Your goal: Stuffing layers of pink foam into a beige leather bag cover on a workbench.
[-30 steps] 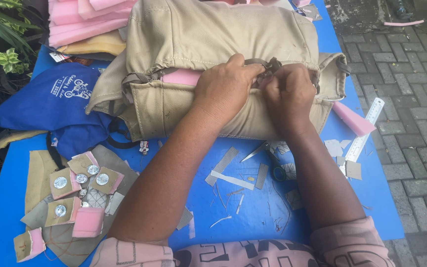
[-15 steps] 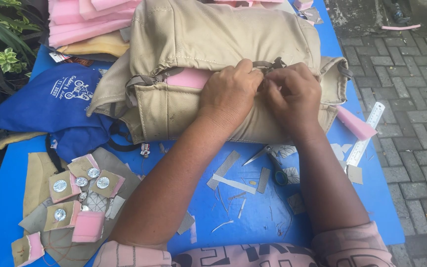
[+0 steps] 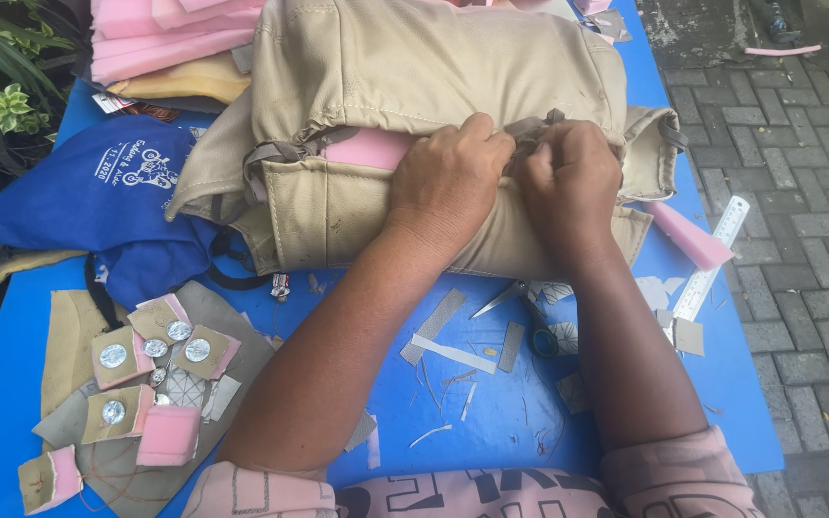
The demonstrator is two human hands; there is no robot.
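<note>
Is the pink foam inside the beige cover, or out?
Partly in: the pink foam shows through a gap in the beige cover, and one end sticks out at right.

Our left hand (image 3: 453, 182) and right hand (image 3: 568, 177) hide the bag (image 3: 414, 77) seam we pinch; fingertips curl unseen. Our right forearm covers the scissors (image 3: 520, 307) handles. The frame's top cuts off bag and foam (image 3: 155, 29).

Tan canvas bag (image 3: 434, 86), apparently pink-foam-stuffed, lies flat.

Outdoor sewing workshop: paving bricks (image 3: 798, 153), scraps (image 3: 453, 353)
</note>
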